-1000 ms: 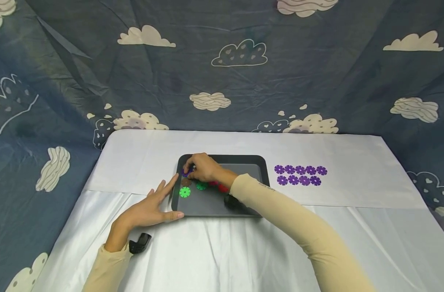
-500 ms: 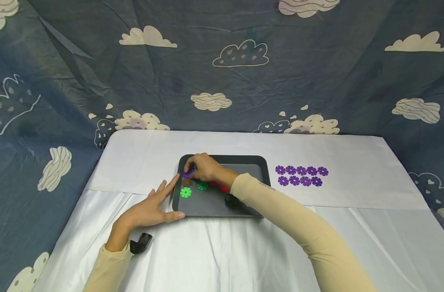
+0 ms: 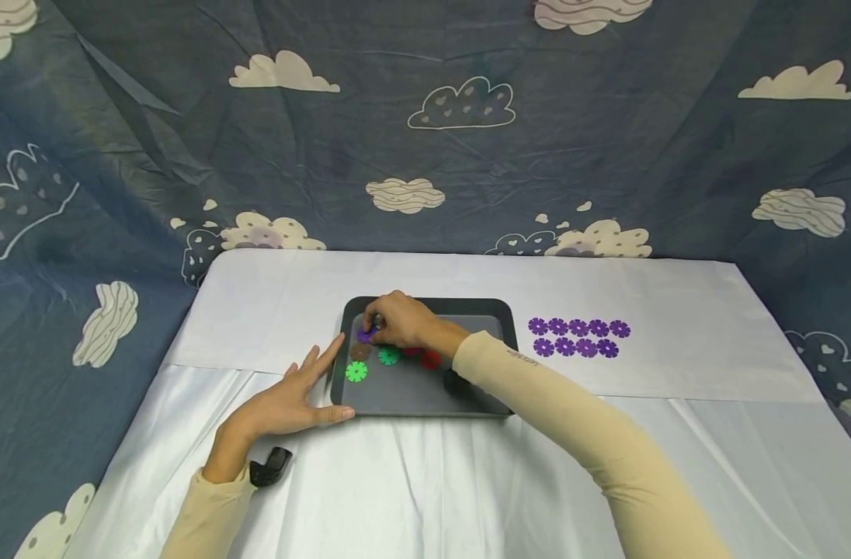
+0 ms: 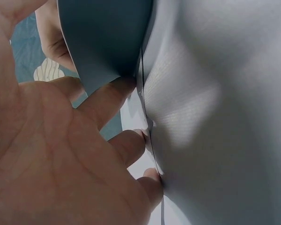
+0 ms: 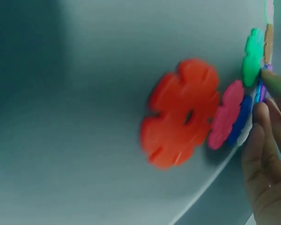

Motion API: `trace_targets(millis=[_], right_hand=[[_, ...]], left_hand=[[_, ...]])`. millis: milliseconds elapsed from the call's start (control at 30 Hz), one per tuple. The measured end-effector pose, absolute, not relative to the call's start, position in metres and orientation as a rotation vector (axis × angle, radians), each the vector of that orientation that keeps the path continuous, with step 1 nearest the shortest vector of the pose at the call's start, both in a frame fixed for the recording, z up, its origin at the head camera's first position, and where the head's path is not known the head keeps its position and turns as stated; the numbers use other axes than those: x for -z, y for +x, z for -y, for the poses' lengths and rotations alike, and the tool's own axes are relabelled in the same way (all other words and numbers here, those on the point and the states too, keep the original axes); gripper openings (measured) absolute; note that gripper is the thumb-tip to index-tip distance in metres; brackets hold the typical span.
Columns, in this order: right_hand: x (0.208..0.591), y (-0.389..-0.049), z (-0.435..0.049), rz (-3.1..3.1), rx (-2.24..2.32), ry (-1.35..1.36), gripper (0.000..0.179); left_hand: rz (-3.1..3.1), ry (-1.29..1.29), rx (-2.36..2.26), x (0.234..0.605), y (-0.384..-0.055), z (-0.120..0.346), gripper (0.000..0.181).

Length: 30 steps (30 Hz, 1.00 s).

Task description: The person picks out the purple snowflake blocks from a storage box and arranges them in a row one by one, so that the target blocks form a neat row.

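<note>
My right hand pinches a purple flower-shaped disc at the back left of the dark baking tray. Beside its fingertips in the right wrist view is a light blue edge. Near it in the tray are a brown disc, a light green disc, a green disc and a red disc. The right wrist view adds a pink disc, a blue disc and a white one. My left hand spreads its fingers along the tray's left side, thumb at the front corner.
Two rows of purple discs lie on the white tablecloth to the right of the tray. A dark curtain with cloud prints hangs behind and left of the table.
My right hand has shifted slightly right with the purple disc, uncovering more of the green disc. My left hand and the tray stay put.
</note>
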State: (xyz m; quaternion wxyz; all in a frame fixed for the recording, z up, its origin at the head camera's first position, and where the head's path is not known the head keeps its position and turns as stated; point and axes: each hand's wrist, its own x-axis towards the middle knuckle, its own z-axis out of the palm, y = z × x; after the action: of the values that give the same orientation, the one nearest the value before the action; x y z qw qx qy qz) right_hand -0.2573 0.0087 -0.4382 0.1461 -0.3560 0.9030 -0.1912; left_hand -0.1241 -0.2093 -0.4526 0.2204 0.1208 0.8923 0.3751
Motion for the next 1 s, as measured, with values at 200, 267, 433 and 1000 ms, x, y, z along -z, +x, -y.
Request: trace_targets(millis=[200, 267, 433, 1000], right_hand=[[0.438, -0.259, -0.013, -2.596, 0.517, -1.042, 0.016], [0.439, -0.260, -0.014, -2.586, 0.524, -1.061, 0.017], [0.440, -0.262, -0.019, -2.557, 0.582, -1.117, 0.020], [0.425, -0.267, -0.052, -2.477, 0.794, -1.218, 0.019]], left_hand=[[-2.465, 0.325, -1.034, 0.452, -0.124, 0.209, 0.109], [-2.465, 0.328, -1.034, 0.452, -0.124, 0.209, 0.109], [-2.461, 0.325, -1.030, 0.452, -0.124, 0.209, 0.108], [-2.451, 0.297, -1.021, 0.449, -0.122, 0.208, 0.107]])
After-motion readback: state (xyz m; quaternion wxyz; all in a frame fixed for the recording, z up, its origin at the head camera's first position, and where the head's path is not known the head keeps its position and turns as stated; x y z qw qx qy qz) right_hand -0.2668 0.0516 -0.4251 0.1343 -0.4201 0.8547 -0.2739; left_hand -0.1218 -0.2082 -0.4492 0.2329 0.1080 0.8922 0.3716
